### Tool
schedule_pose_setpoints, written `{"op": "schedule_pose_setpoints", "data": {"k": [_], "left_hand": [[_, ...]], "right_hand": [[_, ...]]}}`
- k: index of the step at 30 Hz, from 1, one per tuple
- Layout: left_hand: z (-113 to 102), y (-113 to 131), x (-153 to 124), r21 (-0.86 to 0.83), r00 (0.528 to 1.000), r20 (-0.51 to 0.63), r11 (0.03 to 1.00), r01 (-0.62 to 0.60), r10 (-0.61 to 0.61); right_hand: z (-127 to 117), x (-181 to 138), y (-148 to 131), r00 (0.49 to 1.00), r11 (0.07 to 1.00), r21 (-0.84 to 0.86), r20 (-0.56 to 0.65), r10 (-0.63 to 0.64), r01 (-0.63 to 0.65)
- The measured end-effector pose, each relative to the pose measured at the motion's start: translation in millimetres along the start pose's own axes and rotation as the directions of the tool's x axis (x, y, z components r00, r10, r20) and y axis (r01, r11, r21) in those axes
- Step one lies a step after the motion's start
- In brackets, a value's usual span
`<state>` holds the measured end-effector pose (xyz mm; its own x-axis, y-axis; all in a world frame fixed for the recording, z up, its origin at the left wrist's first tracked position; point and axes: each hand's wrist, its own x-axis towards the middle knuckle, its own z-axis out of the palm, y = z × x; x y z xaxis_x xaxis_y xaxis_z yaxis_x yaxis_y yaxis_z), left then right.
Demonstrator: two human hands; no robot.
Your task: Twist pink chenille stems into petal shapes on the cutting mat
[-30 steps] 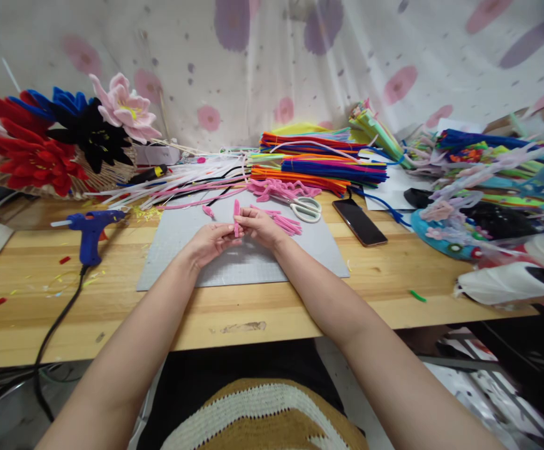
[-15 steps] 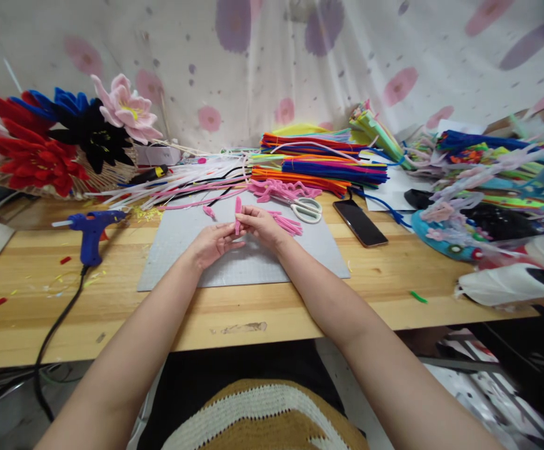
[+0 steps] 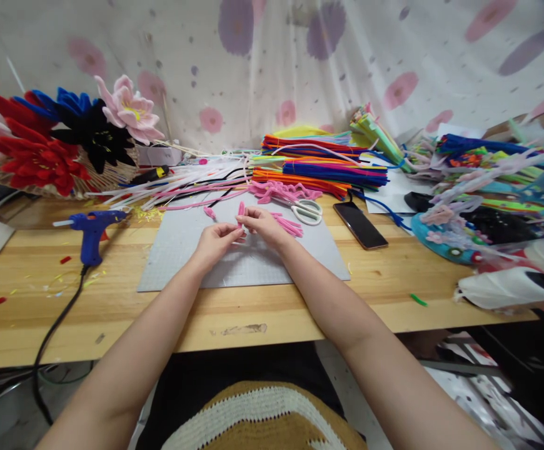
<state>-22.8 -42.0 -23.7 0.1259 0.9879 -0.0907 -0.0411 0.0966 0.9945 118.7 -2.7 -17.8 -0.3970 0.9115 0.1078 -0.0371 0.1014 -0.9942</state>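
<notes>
Nearest is the table's point(image 3: 291, 315) wooden front strip, with the mat point(image 3: 173, 272) behind it. Over the mat, the left hand point(image 3: 216, 245) has thumb and fingertips brought together by the low end of the pink piece point(image 3: 241, 208); the fingers hide that end, so whether they pinch it cannot be told. The right hand point(image 3: 263, 225) grips the piece between thumb and fingers, its tip standing up above them. For such fine fingering, a light pinch should spare the fuzzy surface, and the right hand is best kept steady while the left works below. Keeping the fingers off the bud point(image 3: 210, 214), just beyond on the left, and the strips point(image 3: 291, 226), to the right, seems wise. Farther back are the scissors point(image 3: 310, 212), then the bundled stems point(image 3: 335, 174).
</notes>
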Motion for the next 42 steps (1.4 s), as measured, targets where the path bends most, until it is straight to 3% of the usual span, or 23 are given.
{"op": "schedule_pose_setpoints", "data": {"k": [3,5,8,10,12,15,17,19,25,29,33,37,42], "left_hand": [[3.1,0.0,-0.7,0.026,0.993,-0.068,0.995,-0.098,0.1],[5.8,-0.9,-1.4,0.034,0.978,-0.103,0.983,-0.179,0.182],[9.1,-5.7,-1.5,0.062,0.945,-0.158,0.958,-0.281,0.288],[9.7,-10.8,0.2,0.102,0.917,-0.196,0.937,-0.333,0.347],[9.0,-15.0,3.0,0.163,0.89,-0.212,0.913,-0.374,0.403],[6.8,-16.4,6.7,0.235,0.872,-0.218,0.891,-0.388,0.438],[5.5,-14.6,7.5,0.264,0.872,-0.231,0.891,-0.37,0.431],[4.1,-12.9,7.3,0.302,0.868,-0.239,0.882,-0.36,0.436],[-7.5,-10.4,8.5,0.354,0.898,-0.206,0.885,-0.302,0.389],[-21.0,-2.4,11.2,0.22,0.915,-0.293,0.951,-0.218,0.277],[-27.7,4.3,10.5,0.217,0.967,-0.116,0.956,-0.196,0.225],[-26.8,6.2,6.0,0.204,0.978,0.024,0.957,-0.206,0.205],[-22.8,6.8,0.8,0.063,0.995,0.05,0.994,-0.088,0.085]], "right_hand": [[3.7,1.5,1.8,0.998,0.996,0.069,-0.026,0.051,-0.049],[7.2,2.8,4.2,0.989,0.976,0.161,-0.006,0.15,-0.147],[11.9,4.1,7.1,0.941,0.893,0.301,0.16,0.298,-0.334],[14.2,4.2,7.8,0.912,0.849,0.347,0.254,0.323,-0.398],[16.3,3.7,8.3,0.919,0.846,0.37,0.242,0.312,-0.384],[19.7,2.4,9.1,0.969,0.89,0.383,0.067,0.238,-0.246],[21.1,1.6,9.4,0.987,0.926,0.353,-0.035,0.158,-0.136],[20.8,1.4,9.2,0.994,0.96,0.272,-0.064,0.088,-0.067],[9.7,0.7,5.1,0.993,1.0,-0.02,-0.113,-0.017,0.015],[-0.3,-3.5,0.9,0.995,0.996,-0.091,0.095,0.03,-0.022],[-6.6,-6.5,-0.3,0.95,0.988,-0.129,0.288,0.12,-0.086],[-9.0,-7.3,-0.4,0.924,0.987,-0.138,0.359,0.129,-0.085],[-8.2,-7.8,-1.0,0.918,0.986,-0.143,0.374,0.13,-0.081]]}}
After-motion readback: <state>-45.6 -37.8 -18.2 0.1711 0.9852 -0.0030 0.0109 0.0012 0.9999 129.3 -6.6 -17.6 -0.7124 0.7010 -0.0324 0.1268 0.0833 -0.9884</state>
